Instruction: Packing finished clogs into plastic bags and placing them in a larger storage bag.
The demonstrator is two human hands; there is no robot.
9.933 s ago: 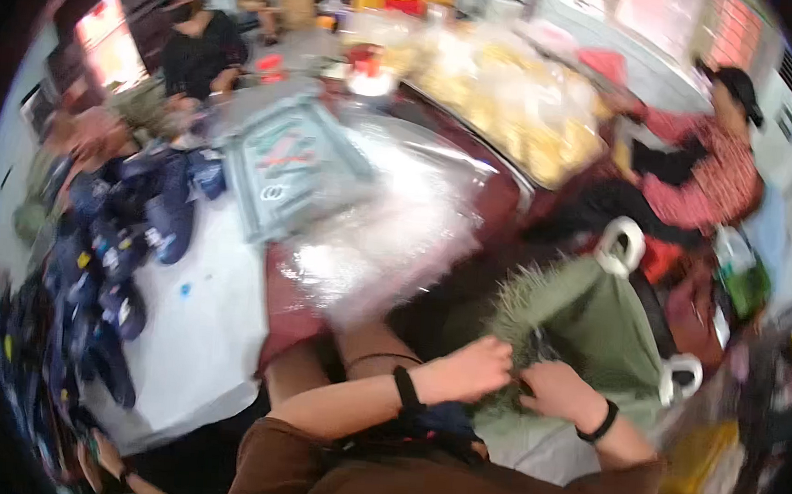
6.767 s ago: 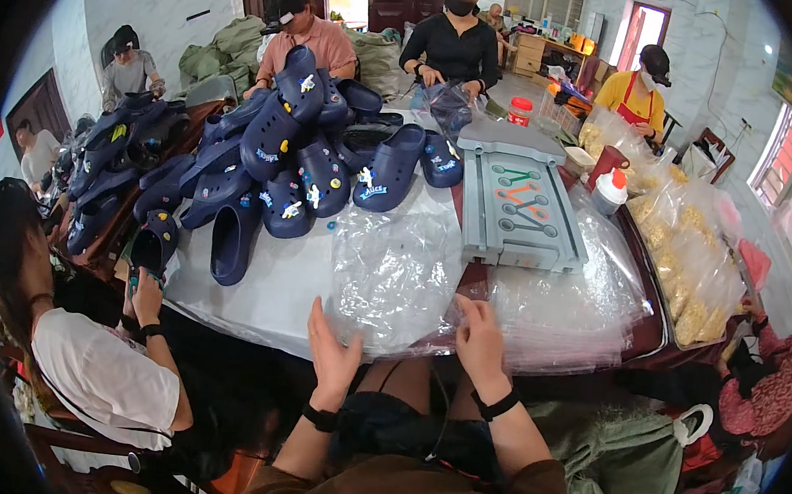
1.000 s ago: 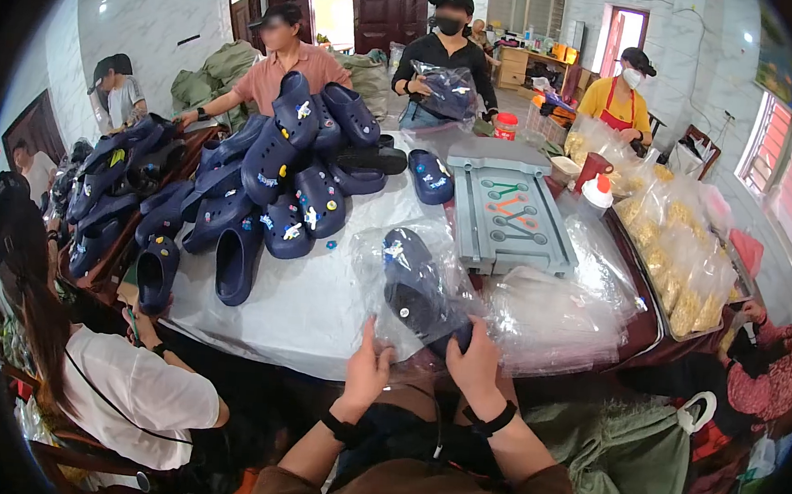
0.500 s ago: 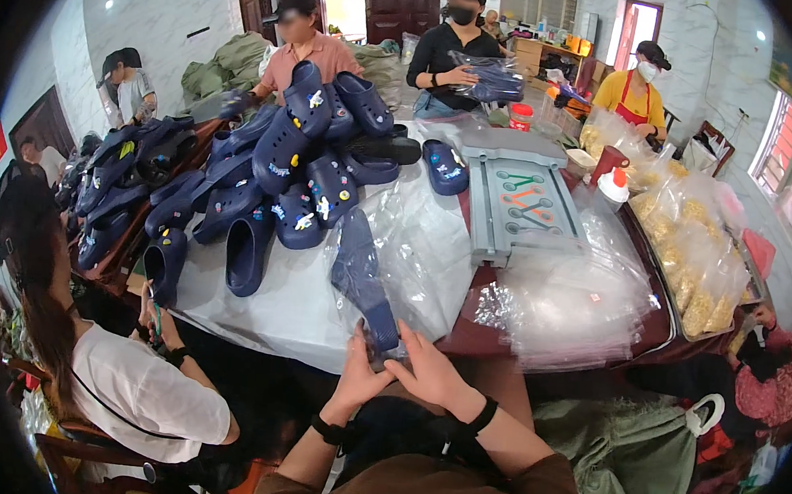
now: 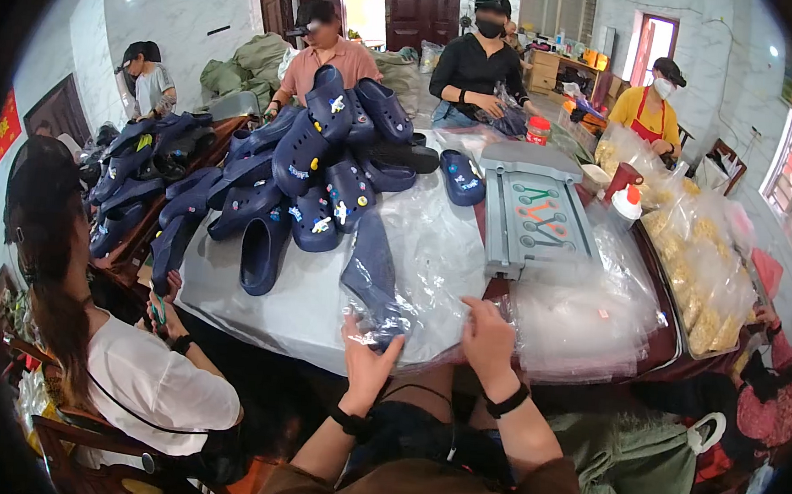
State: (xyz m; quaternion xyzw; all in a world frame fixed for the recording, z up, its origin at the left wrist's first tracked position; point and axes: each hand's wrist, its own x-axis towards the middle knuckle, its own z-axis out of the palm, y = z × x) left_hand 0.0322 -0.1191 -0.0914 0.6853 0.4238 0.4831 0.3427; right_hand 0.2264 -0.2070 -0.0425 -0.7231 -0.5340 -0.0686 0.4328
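Note:
A dark blue clog (image 5: 371,273) lies in a clear plastic bag (image 5: 430,291) at the near edge of the table in front of me. My left hand (image 5: 370,360) grips its near end through the plastic, thumb on one side and fingers on the other. To the right, my right hand (image 5: 490,341) is at the bag's loose edge, its bent fingers closed on the film. Just beyond the bag rises a heap of dark blue clogs (image 5: 299,162) with small coloured charms. A single clog (image 5: 462,178) stands apart on the white sheet (image 5: 317,329).
A grey plastic case (image 5: 497,240) and a stack of clear bags (image 5: 584,320) are right of the sheet. Past them stand a white bottle with a red cap (image 5: 627,203) and a tray of yellow-filled bags (image 5: 688,267). A person (image 5: 144,376) sits close on my left, holding scissors.
My right hand has moved away from the left, to the right, spreading the bag's plastic. My left hand stays at the clog's near end. Across the table, a co-worker has lowered a bagged bundle.

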